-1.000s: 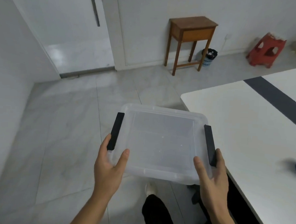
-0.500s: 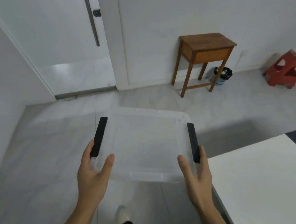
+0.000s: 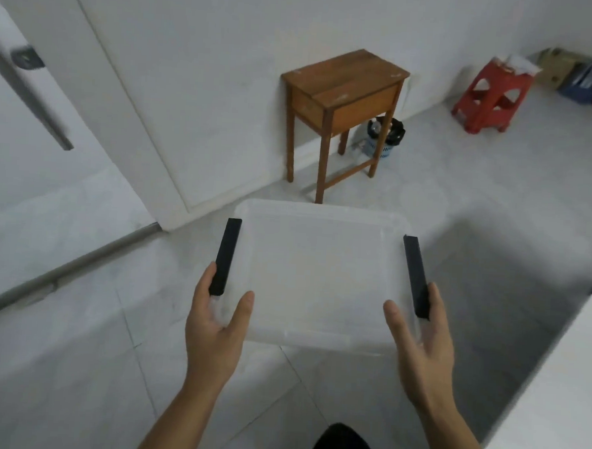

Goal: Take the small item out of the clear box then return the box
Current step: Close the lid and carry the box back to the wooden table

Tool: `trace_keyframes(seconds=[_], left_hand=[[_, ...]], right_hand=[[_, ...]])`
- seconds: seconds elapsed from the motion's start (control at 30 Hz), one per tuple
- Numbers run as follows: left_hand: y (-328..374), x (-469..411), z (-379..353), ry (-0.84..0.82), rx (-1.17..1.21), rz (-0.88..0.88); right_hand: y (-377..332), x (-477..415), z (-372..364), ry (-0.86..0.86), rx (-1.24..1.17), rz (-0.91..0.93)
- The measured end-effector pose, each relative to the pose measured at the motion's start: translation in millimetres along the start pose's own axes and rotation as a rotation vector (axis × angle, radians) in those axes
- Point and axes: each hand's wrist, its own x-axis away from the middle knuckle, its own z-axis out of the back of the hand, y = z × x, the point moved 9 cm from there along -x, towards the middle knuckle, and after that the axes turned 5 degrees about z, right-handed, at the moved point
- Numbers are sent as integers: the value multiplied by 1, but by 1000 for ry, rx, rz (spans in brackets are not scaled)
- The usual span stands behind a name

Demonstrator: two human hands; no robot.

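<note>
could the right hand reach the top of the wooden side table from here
Probably not yet. The right hand and left hand both hold the clear box, and the wooden side table stands well beyond it across open floor. Nothing blocks the way.

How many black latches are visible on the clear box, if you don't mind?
2: a left latch by the left hand, a right latch by the right hand.

Both forearms extended forward; left hand (image 3: 215, 326) and right hand (image 3: 420, 340) gripping, thumbs on top, fingers underneath.
</note>
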Motion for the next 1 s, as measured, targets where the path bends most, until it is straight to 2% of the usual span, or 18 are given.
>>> trace_keyframes(seconds=[0.13, 0.27, 0.53, 0.77, 1.0], left_hand=[[19, -94, -65, -97, -16, -19], [36, -192, -132, -112, -31, -38], [100, -384, -217, 0, -63, -31], [122, -538, -282, 87, -12, -9], [147, -728, -397, -2, -21, 12]], right_hand=[[10, -79, -18, 107, 0, -29], [27, -183, -49, 148, -31, -44], [3, -422, -126, 91, -57, -34], [-6, -598, -206, 8, -29, -33], [-3, -786, -267, 88, 26, -39]])
